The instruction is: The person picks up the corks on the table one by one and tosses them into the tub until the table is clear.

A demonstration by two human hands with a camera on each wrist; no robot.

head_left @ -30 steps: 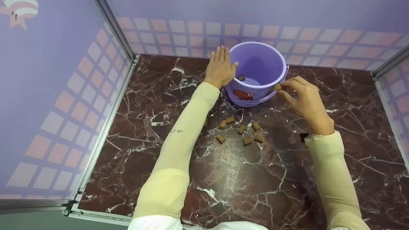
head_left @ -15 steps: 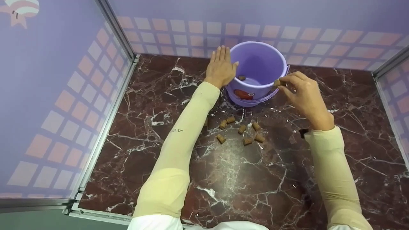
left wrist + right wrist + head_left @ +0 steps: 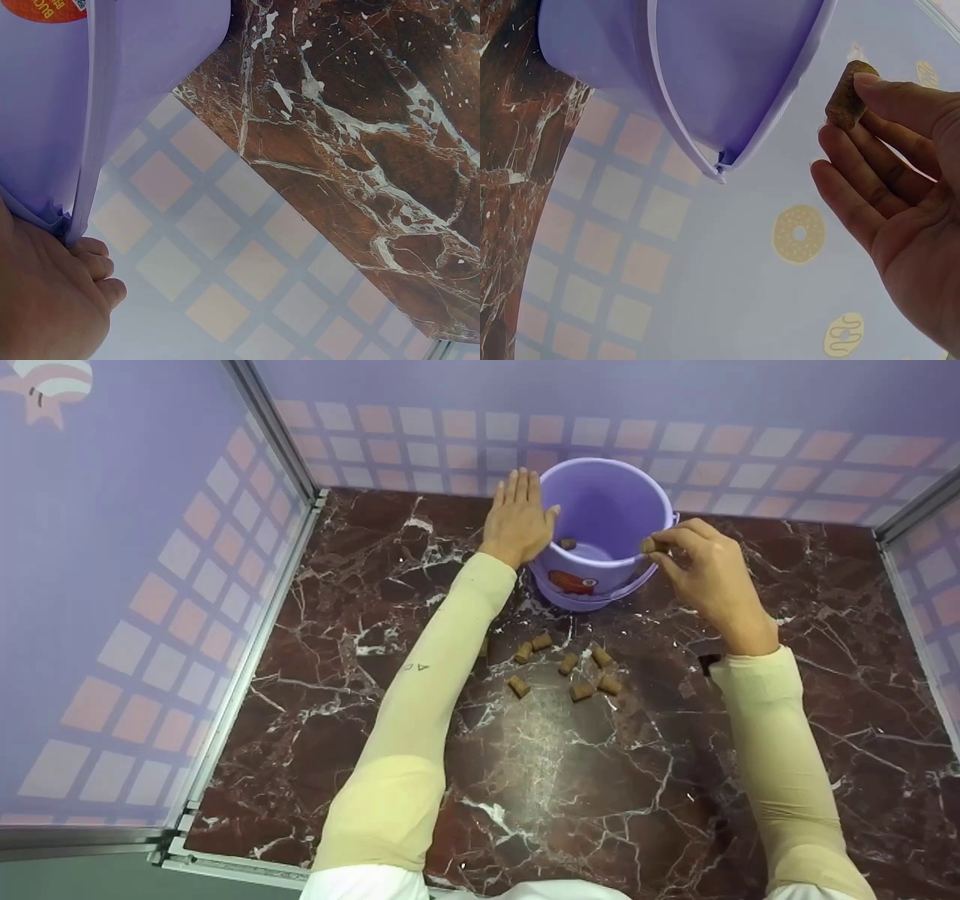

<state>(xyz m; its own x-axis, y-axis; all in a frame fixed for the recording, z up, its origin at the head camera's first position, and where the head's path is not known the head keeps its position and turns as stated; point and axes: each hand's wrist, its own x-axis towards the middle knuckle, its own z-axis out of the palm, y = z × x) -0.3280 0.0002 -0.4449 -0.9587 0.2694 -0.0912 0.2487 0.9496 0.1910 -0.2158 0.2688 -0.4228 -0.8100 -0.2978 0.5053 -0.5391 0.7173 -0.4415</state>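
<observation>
A purple bucket (image 3: 600, 585) stands upright near the back wall, its handle (image 3: 664, 97) hanging down on the near side. One brown cork (image 3: 568, 543) lies inside it. My left hand (image 3: 517, 521) rests against the bucket's left rim, fingers straight in the head view. My right hand (image 3: 709, 574) pinches another cork (image 3: 847, 96) between thumb and fingers, beside the bucket's right rim and a little above it. On the table in front of the bucket lie several more corks (image 3: 568, 664), one partly hidden by the left sleeve.
The table (image 3: 600, 780) has a dark red marbled top. Patterned purple panels (image 3: 450, 435) close it off at the back and sides. A metal frame rail (image 3: 247, 682) runs along the left edge.
My right hand has moved slightly up and away from me with its cork, nearer the bucket's rim. The left hand, bucket and loose corks stay where they were.
</observation>
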